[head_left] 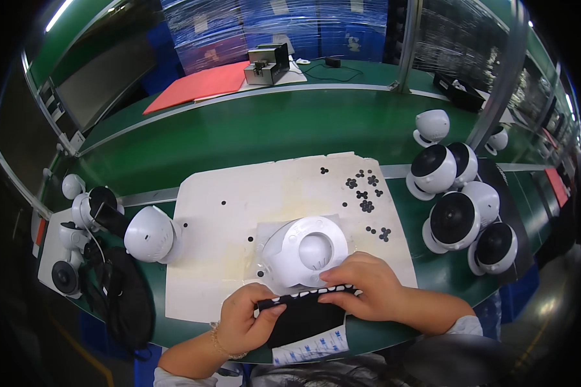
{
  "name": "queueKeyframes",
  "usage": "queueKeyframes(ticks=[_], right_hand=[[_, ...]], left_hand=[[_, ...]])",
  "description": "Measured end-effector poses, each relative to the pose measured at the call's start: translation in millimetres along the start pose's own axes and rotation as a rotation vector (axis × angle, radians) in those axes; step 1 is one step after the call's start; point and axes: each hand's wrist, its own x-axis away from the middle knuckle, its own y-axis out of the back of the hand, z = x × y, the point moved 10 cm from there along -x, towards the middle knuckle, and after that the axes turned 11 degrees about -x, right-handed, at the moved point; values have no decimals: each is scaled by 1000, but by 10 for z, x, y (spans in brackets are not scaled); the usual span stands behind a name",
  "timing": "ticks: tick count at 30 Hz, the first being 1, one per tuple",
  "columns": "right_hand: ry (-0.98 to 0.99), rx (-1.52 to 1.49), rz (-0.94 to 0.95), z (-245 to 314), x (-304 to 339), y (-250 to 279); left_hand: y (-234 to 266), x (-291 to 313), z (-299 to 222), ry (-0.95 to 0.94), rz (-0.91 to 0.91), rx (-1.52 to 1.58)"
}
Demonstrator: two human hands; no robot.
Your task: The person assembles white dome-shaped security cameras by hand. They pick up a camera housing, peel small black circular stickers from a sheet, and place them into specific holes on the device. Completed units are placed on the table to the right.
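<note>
Near the front edge of the table, a black sheet of sticky pads (pixel 306 324) is stretched between my two hands. Its far edge is bent up and shows a row of white spots; a printed white backing hangs at the near end. My left hand (pixel 246 317) pinches the left end between thumb and fingers. At the right end, my right hand (pixel 371 289) grips with its thumb along the edge, and its fingers come up against a white rounded housing (pixel 284 250). That housing lies just beyond the sheet, its ring-shaped base facing up, on clear film.
Small black round pads (pixel 366 206) dot the pale board (pixel 213 258), mostly at its right. White ball-shaped devices (pixel 455 219) with black fronts crowd the right side. Another white device (pixel 150 233) and a black pouch (pixel 130 300) sit at left. A metal box (pixel 266 64) stands behind.
</note>
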Motion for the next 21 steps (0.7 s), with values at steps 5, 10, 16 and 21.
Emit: queueKeyframes(ticks=[5, 10, 16, 21], right_hand=[[-72, 24, 121, -78, -4, -105], [-237, -166, -24, -141, -4, 46], [181, 152, 53, 133, -9, -25], [154, 147, 36, 116, -14, -42]], left_hand=[[-14, 76, 122, 32, 53, -62], [51, 116, 151, -17, 12, -80], [75, 106, 119, -37, -3, -66], [83, 85, 56, -84, -17, -102]])
